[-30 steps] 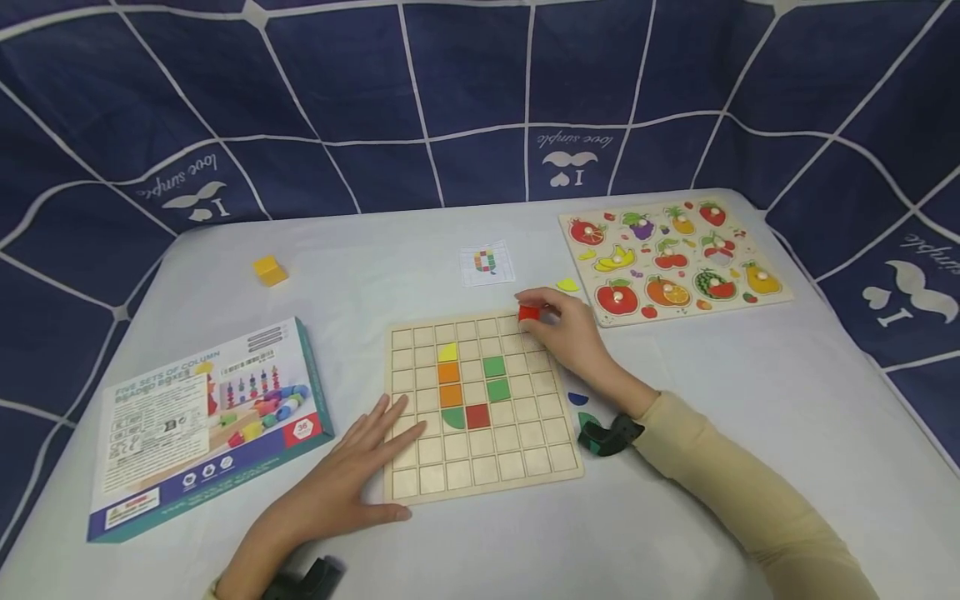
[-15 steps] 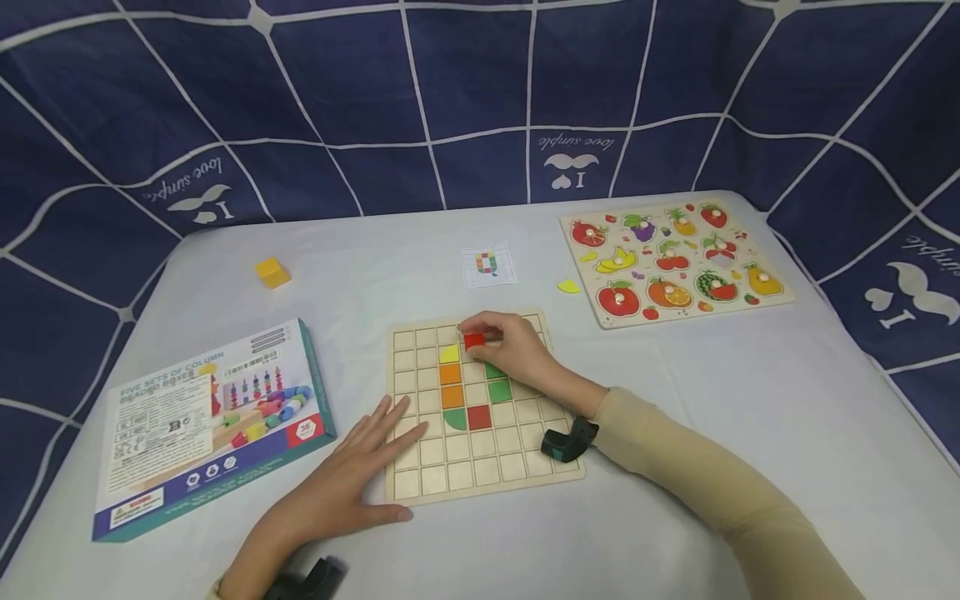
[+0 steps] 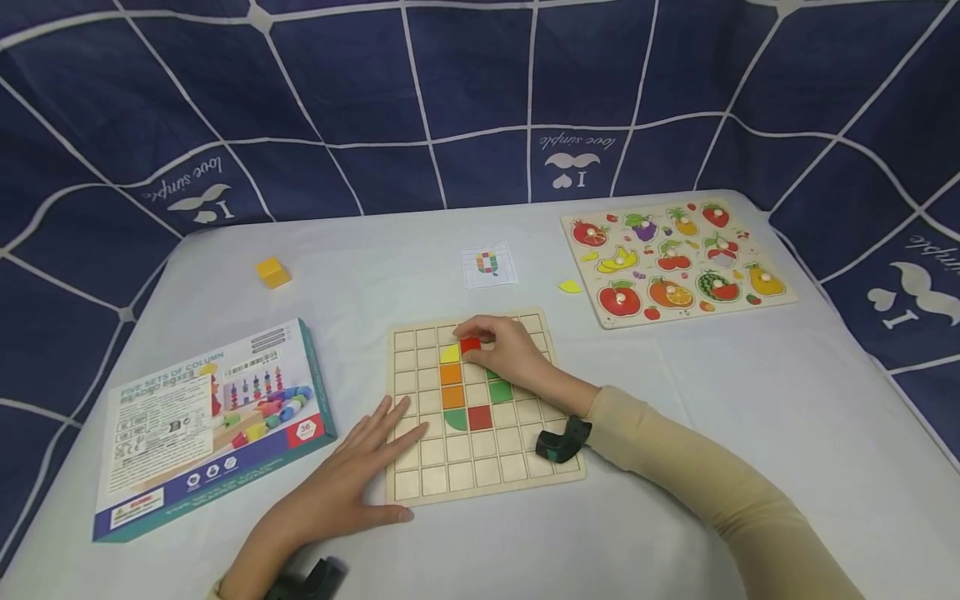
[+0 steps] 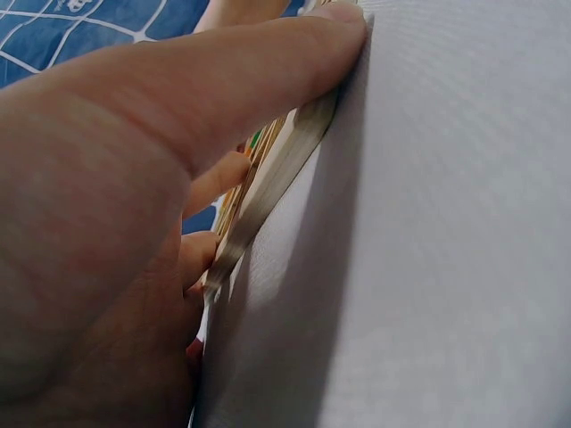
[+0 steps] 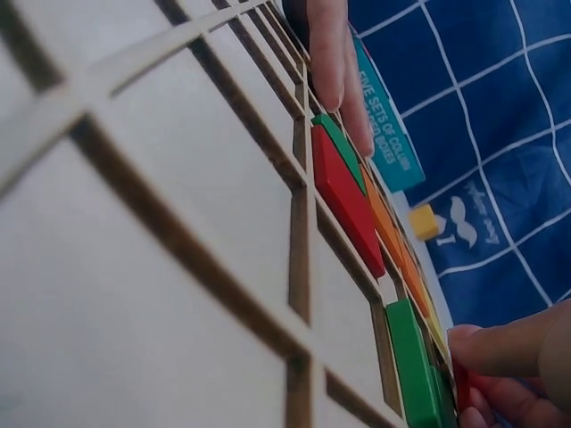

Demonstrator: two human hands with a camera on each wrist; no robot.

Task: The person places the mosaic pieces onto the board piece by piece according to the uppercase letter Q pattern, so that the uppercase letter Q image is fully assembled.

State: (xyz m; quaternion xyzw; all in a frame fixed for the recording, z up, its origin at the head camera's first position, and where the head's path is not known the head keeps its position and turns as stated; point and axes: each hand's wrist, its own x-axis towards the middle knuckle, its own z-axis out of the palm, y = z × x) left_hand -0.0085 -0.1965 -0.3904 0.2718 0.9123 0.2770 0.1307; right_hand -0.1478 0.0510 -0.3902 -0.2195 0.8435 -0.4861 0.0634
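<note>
My right hand (image 3: 506,350) pinches a red square tile (image 3: 470,344) over the wooden grid board (image 3: 420,479), just right of a yellow quarter-round tile (image 3: 449,355). In the right wrist view, thumb and fingers hold the red tile's edge at the lower right. Two orange tiles (image 3: 452,385), a green quarter-round tile (image 3: 455,419), a dark red tile (image 3: 479,417) and green squares (image 3: 500,390) lie in the grid; the upper green one is mostly hidden by my hand. My left hand (image 3: 341,483) rests with spread fingers on the board's left edge, its thumb on the cloth.
A small printed card (image 3: 489,265) lies behind the board. A fruit puzzle board (image 3: 675,262) is at the back right, with a yellow tile (image 3: 569,287) beside it. At left are a cardboard box (image 3: 213,429) and a yellow block (image 3: 272,272).
My right hand has carried the red tile left from the board's upper right corner to beside the yellow tile, settling slightly lower. My left hand has stayed in place.
</note>
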